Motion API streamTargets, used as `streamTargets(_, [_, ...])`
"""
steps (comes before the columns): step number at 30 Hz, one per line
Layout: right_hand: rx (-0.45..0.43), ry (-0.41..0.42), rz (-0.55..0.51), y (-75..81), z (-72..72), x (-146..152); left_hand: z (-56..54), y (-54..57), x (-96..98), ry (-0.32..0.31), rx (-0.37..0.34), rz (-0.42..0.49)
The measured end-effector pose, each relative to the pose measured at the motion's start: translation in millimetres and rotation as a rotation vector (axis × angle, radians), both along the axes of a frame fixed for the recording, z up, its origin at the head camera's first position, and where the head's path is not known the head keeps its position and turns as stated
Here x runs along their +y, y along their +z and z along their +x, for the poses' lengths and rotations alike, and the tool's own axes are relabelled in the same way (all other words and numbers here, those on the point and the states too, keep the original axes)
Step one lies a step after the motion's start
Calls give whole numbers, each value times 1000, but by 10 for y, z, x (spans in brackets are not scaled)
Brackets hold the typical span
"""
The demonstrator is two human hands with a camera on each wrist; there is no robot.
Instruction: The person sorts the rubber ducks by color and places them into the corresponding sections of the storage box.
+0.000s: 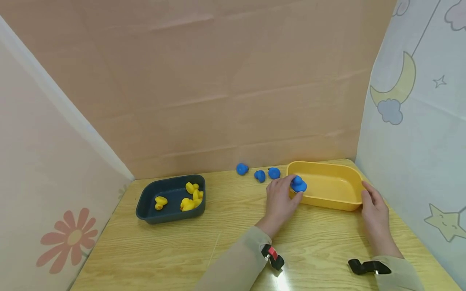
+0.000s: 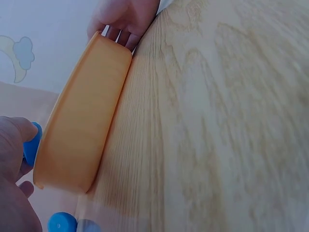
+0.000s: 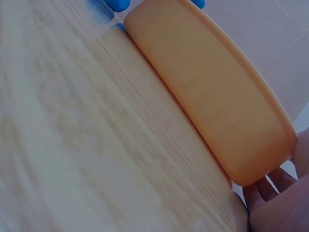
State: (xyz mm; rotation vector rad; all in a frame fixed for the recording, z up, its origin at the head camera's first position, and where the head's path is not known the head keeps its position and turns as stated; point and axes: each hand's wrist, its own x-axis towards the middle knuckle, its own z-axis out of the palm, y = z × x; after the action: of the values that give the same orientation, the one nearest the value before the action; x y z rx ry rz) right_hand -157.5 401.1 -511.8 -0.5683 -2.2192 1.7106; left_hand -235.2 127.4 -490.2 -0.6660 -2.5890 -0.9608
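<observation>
My left hand (image 1: 280, 200) pinches a blue rubber duck (image 1: 298, 184) between thumb and fingers, over the left end of the yellow tray (image 1: 329, 203). In the left wrist view this duck (image 2: 32, 145) shows just beyond the tray's rim, partly covered by the fingers. At the tray's other end, my right hand (image 1: 376, 212) grips the rim. Seen from the right wrist, its fingers (image 3: 270, 186) lie against the outside of the end wall. The tray stands on the wooden table with its inside facing up.
Several blue ducks (image 1: 260, 176) lie by the back wall, left of the yellow tray. Farther left stands a dark blue tray (image 1: 154, 219) holding several yellow ducks (image 1: 187, 204). A printed sheet (image 1: 415, 161) borders the table on the right, another (image 1: 47, 182) on the left.
</observation>
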Motion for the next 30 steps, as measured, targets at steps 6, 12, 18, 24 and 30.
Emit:
streamTargets(6, [-3,-2,2,0,2,-5,-19,-4,-7,2,-38,-1])
streamTargets(12, [-10,-3,-3,8,4,-11,-63,-41,-69,1,-30,18])
streamTargets(18, [-10,-3,5,1,2,-14,-162,-62,-205,25,13,18])
streamTargets(24, [-1,1,17,-7,4,-12,-325,-75,-370,43,44,14])
streamTargets(30, [0,-1,13,-4,0,-20,-502,-64,-470,58,58,-40])
